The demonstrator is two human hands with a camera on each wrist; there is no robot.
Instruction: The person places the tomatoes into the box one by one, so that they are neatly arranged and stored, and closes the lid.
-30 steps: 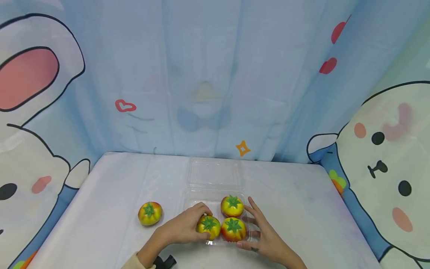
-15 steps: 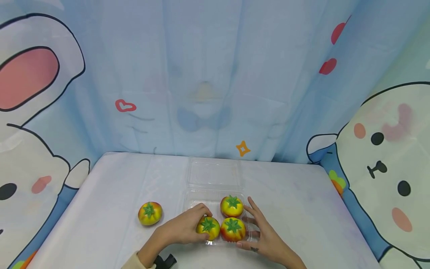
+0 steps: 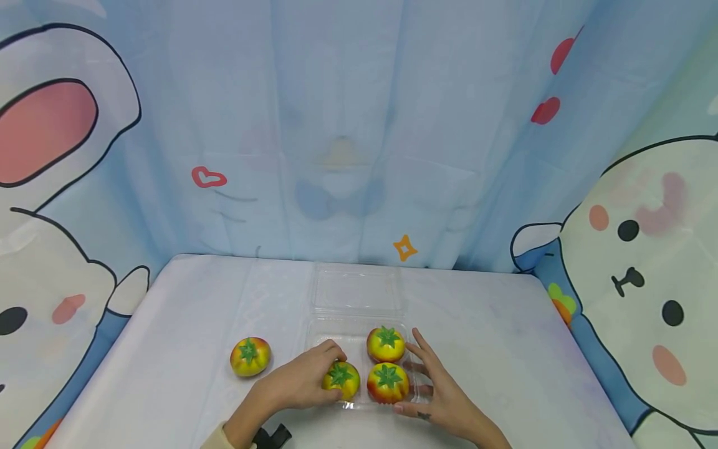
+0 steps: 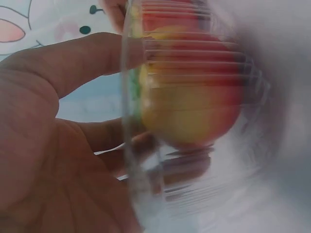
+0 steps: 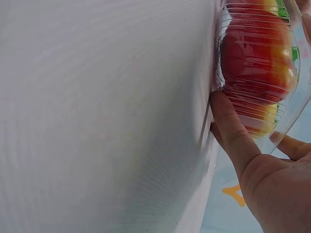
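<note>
Within the clear plastic clamshell box [image 3: 359, 328], my left hand [image 3: 310, 376] grips a yellow-and-red toy tomato [image 3: 343, 379] with a green leafy top, at the front left. To its right are two more such toy tomatoes, one at the front [image 3: 387, 383] and one behind it [image 3: 386, 343]. My right hand [image 3: 443, 399] is spread along the box's right side, thumb at the front wall and fingers fairly straight. The left wrist view shows a toy tomato [image 4: 192, 92] through the ribbed wall, with left fingers around that side.
Another toy tomato [image 3: 250, 357] lies on the white tablecloth [image 3: 191, 399], left of the box. The box's open lid [image 3: 358, 290] lies flat behind it. A blue cartoon curtain [image 3: 336, 75] hangs behind the table.
My left hand has shifted slightly left with its toy tomato, and a gap now shows between it and the front right one. The right hand stays nearly still.
</note>
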